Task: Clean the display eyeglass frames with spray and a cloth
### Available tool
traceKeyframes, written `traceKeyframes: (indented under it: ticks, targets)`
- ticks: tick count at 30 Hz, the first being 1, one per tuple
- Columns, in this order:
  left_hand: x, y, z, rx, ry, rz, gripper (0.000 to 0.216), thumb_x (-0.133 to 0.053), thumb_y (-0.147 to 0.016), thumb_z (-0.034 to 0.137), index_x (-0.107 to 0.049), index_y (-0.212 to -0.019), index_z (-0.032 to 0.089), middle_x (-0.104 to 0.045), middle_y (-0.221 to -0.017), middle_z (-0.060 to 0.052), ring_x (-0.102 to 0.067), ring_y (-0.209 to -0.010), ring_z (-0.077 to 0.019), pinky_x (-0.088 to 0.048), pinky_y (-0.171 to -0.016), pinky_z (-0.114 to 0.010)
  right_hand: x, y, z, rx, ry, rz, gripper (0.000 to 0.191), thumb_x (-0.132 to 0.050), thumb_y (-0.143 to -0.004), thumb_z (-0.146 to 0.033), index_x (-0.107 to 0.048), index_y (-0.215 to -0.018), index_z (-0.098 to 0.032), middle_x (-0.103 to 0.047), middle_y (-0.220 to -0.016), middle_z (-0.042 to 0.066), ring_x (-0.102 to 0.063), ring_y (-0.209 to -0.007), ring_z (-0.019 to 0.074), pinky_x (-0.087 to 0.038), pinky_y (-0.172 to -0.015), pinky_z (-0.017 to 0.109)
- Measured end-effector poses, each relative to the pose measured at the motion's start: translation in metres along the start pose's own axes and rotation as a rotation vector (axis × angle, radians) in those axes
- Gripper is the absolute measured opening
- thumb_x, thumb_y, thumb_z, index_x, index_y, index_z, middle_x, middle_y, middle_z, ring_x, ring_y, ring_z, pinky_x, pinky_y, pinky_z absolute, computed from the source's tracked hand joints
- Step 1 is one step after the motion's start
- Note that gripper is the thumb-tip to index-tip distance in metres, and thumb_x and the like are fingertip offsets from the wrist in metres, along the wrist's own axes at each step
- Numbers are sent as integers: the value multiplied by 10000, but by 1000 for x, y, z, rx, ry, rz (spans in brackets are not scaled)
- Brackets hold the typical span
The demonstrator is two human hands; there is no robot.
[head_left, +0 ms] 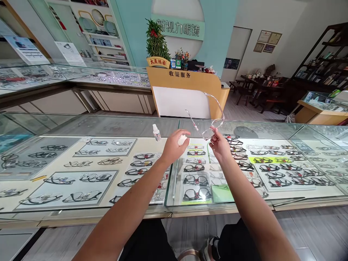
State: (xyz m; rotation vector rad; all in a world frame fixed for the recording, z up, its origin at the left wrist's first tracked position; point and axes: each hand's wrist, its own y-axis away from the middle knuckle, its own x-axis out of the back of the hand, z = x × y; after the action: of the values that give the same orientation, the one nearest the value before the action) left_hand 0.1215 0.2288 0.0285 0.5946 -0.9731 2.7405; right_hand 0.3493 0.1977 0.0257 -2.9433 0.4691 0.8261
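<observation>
Above the glass display case, my right hand (219,144) pinches a pair of clear-framed eyeglasses (208,135) near the bridge. Their temples are unfolded and point up and away from me. My left hand (175,143) is curled around a small white wad (182,139), perhaps a tissue or cloth; its exact kind is hard to make out. On the glass top, left of that hand, stands a small white bottle (156,133) upright, with a printed label. The two hands are a short distance apart.
Under the glass of the display case (89,214) lie many eyeglass frames in rows. Beyond it stands a wooden cashier counter (187,79) with a potted plant (156,41). More glass cases (108,78) run along the back left. A dark wooden table (261,85) is at the far right.
</observation>
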Motion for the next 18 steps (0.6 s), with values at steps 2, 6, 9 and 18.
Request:
traceKeyframes:
  ticks: [2, 6, 9, 18]
  targets:
    - [-1, 3, 6, -108, -66, 37, 280, -639, -983, 316, -733, -1243, 274, -768, -1090, -57, -703, -1076, -252, -523, -1027, -406, -1, 1, 2, 14, 53, 38, 496, -873, -748, -637, -836, -1086, -275, -330, -663, -68, -281, -581, 125, -226, -542, 323]
    - [-4, 9, 14, -263, -161, -70, 403, -669, -1003, 374, -700, -1399, 309, -753, -1008, -42, -695, -908, -221, -524, -910, -371, -4, 5, 8, 35, 140, 101, 501, -858, -751, -647, -854, -1062, -255, -316, -642, -68, -270, -581, 126, -198, -550, 335]
    - [-7, 10, 14, -287, -230, -114, 395, -687, -1005, 460, -743, -1369, 317, -766, -1071, -66, -704, -888, -231, -520, -863, -374, -7, 8, 13, 20, 145, 98, 495, -867, -745, -647, -859, -1042, -251, -323, -635, -65, -270, -580, 122, -196, -550, 333]
    - [-9, 8, 9, -221, -216, 78, 320, -719, -984, 522, -814, -1205, 310, -759, -1129, -90, -724, -1064, -277, -537, -956, -402, -13, 15, 16, 18, 185, 16, 481, -816, -802, -646, -863, -1072, -250, -321, -622, -60, -264, -605, 142, -221, -556, 337]
